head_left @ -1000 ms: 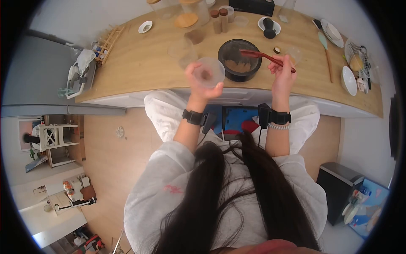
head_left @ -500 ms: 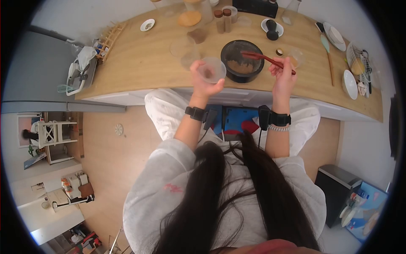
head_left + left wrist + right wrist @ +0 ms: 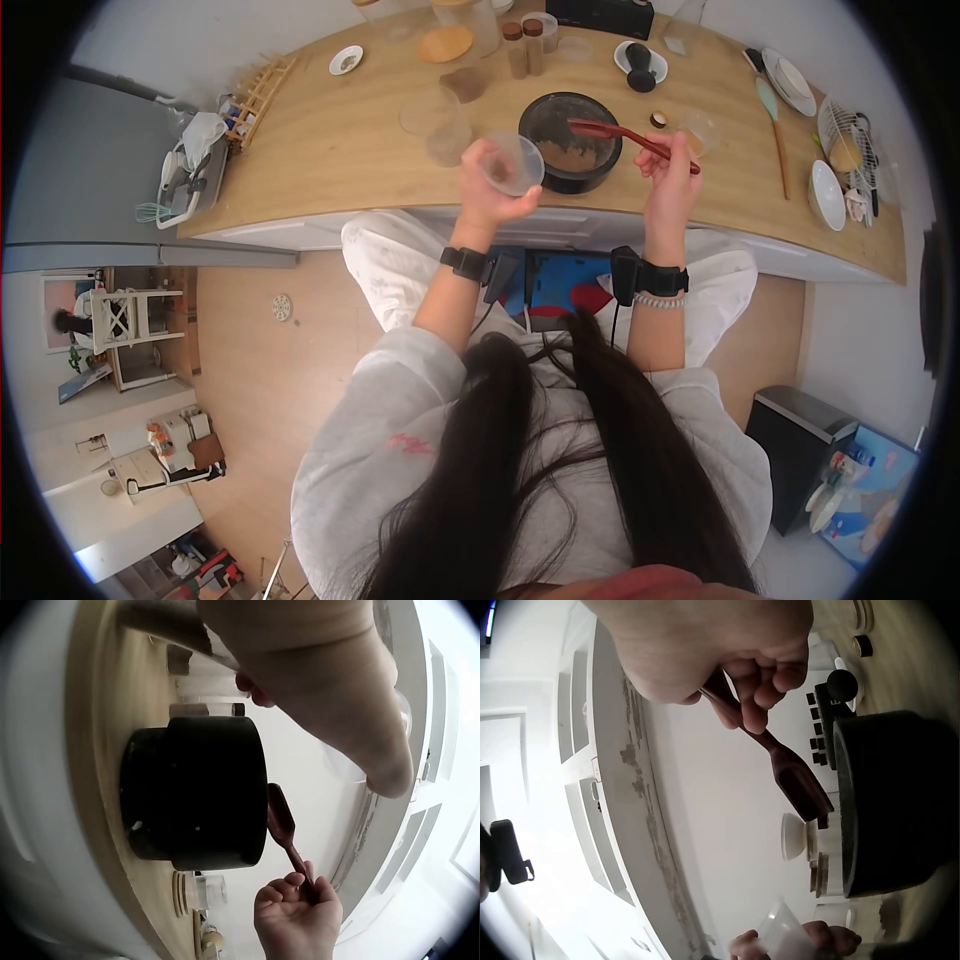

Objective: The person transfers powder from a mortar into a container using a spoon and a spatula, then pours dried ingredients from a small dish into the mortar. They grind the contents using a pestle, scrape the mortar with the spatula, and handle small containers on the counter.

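In the head view my left hand [image 3: 490, 200] grips a translucent plastic cup [image 3: 520, 166], tilted, with some brown residue inside, beside the left rim of a black bowl [image 3: 570, 182]. Brown powder [image 3: 568, 157] lies in that bowl. My right hand [image 3: 668, 185] pinches the handle of a dark red scoop [image 3: 598, 129], whose head is over the bowl. The right wrist view shows the scoop [image 3: 801, 786] at the bowl's rim [image 3: 844, 817]; whether it touches is hard to tell.
Two brown-capped jars [image 3: 516, 55], a white dish with a black tool [image 3: 640, 72] and a small cap [image 3: 657, 119] stand behind the bowl. Clear containers [image 3: 440, 135] are left of it. A spatula [image 3: 776, 130] and white bowl [image 3: 826, 195] lie right.
My left hand has moved slightly right with the cup, nearer the bowl, and the cup's tilt has changed. My right hand and the scoop have hardly moved.
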`<state>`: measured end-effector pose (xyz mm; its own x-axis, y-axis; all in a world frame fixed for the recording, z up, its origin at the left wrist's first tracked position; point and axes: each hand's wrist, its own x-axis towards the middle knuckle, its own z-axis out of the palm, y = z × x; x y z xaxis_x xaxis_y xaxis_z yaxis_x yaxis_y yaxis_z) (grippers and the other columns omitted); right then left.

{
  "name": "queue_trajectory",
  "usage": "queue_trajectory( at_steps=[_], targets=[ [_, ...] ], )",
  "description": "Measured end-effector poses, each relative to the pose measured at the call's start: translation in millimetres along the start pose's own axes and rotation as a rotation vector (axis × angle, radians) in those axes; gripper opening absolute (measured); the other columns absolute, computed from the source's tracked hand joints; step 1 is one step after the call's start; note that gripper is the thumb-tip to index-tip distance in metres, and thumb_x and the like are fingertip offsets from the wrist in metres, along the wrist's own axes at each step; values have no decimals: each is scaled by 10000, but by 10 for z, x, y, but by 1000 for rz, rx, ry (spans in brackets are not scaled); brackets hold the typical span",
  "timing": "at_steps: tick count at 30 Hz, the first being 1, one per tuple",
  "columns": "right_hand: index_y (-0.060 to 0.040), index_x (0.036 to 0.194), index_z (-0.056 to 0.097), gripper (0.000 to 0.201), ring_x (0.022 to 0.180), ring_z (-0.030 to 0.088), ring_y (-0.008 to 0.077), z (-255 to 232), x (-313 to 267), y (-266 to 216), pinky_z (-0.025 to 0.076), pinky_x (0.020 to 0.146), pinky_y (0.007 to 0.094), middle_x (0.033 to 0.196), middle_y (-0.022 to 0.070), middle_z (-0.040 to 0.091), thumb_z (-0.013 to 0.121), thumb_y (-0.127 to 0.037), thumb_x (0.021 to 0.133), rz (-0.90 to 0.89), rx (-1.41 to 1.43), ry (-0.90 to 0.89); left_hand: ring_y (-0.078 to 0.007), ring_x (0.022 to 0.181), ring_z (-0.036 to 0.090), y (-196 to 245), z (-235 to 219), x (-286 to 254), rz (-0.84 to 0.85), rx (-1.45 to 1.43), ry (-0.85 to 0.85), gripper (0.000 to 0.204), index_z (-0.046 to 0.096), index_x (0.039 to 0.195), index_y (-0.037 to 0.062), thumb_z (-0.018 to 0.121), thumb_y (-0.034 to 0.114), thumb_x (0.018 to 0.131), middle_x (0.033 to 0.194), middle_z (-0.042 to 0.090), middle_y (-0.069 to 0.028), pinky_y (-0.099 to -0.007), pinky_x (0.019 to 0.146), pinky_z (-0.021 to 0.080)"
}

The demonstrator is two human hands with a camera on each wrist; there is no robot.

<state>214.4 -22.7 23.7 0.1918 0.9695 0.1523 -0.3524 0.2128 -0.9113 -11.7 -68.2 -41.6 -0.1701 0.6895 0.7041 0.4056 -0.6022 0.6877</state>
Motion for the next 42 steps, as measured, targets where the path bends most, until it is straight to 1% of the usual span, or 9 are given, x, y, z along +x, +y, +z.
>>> queue_trajectory(
  at_steps=[10,13,20,23,25,28,32,34,42],
  targets=[
    [32,835,626,394,558,501,101,-28,-10,-37,359,523,218,623,63,576,436,-294,950,-26,-5,30,-156,701,490,420,-111,142,131,-147,158,754,273,1182,82,733,379,665,795,502,-65,-259,613,404],
    [31,833,622,395,555,495,97,-17,1,1,360,520,217,620,61,575,438,-298,949,-3,-24,19,-156,704,488,139,-86,-14,-26,-36,122,774,254,1191,83,729,411,675,794,511,-61,-259,619,399],
    [31,831,619,395,553,498,94,-11,14,31,358,516,215,619,61,575,439,-301,949,11,-32,16,-158,725,493,107,-50,-18,3,-24,89,771,243,1195,79,716,420,690,793,514,-63,-267,633,413],
    [32,831,619,395,555,504,95,-24,6,49,357,516,214,619,64,574,441,-300,949,15,-25,9,-170,773,512,199,-35,15,-34,-228,150,788,294,1170,58,765,330,600,922,492,-96,-274,638,444],
    [33,831,620,397,558,509,96,-12,21,67,357,514,215,617,64,573,445,-303,947,7,-29,13,-166,750,507,244,-50,89,76,-183,177,792,280,1179,60,759,335,611,896,496,-92,-276,635,440],
    [34,832,622,398,555,508,96,1,20,79,356,515,216,617,62,573,448,-306,946,10,-34,-3,-163,743,503,51,-42,-6,-63,-59,112,774,236,1199,87,719,423,697,787,509,-66,-279,661,429],
    [34,829,623,397,556,508,96,5,6,74,357,517,215,618,60,574,449,-303,945,13,-33,-7,-160,736,497,-21,-32,43,-21,-77,135,759,241,1199,94,721,416,708,776,503,-64,-275,660,414],
    [31,828,626,394,554,505,95,9,13,71,357,518,214,620,57,574,452,-303,945,13,-36,6,-168,757,504,-39,-40,39,-56,-150,173,773,270,1185,69,757,339,649,850,499,-85,-286,671,430],
    [34,867,627,372,573,512,99,-7,2,79,362,533,218,642,63,586,451,-283,951,19,-65,-44,-152,723,494,12,-44,72,-27,-110,145,745,257,1197,96,729,392,703,774,508,-59,-272,654,400]
  ],
)
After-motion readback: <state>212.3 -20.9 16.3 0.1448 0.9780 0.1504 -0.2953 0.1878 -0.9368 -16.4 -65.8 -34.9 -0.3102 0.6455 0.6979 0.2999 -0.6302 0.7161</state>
